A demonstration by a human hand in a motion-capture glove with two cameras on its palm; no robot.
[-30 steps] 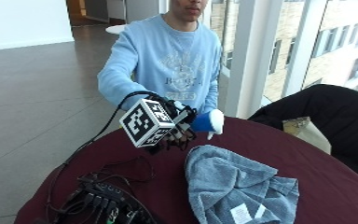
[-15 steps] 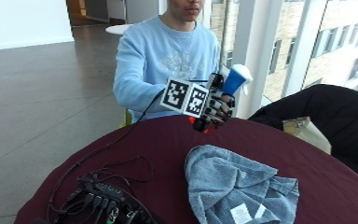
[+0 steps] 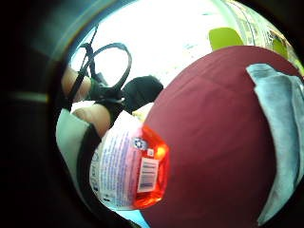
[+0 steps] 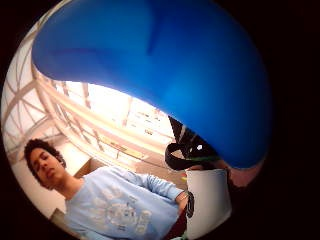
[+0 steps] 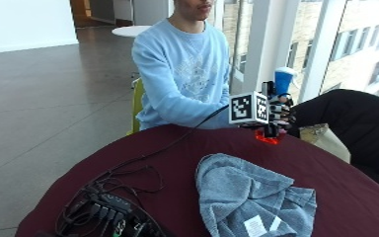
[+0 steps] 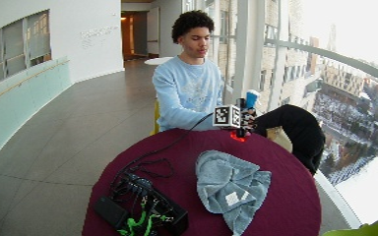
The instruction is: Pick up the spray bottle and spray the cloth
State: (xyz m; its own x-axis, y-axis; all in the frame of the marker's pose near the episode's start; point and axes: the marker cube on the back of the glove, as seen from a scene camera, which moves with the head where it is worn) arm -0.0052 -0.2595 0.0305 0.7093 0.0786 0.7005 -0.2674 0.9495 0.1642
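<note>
My gloved right hand (image 5: 280,111) grips the spray bottle (image 5: 276,106) and holds it upright over the far edge of the dark red round table (image 5: 176,158). The bottle's blue spray head (image 5: 283,79) stands above the hand and its orange base (image 5: 267,137) hangs below it. A grey-blue cloth (image 5: 248,197) lies crumpled on the table, nearer than the bottle and apart from it. In the little finger side palm view the labelled bottle (image 3: 130,173) sits against the palm, with the cloth (image 3: 280,118) on the table beyond. The blue spray head (image 4: 165,65) fills the thumb side palm view.
A tangle of black cables and boxes (image 5: 110,212) covers the table's near left part. A black coat (image 5: 354,123) is draped over a chair to the right. A yellow-green chair (image 5: 137,106) stands behind the seated person.
The hand has lifted the bottle off the table's left side and carried it to the right. It was tilted half a second ago and now stands upright, slightly lower.
</note>
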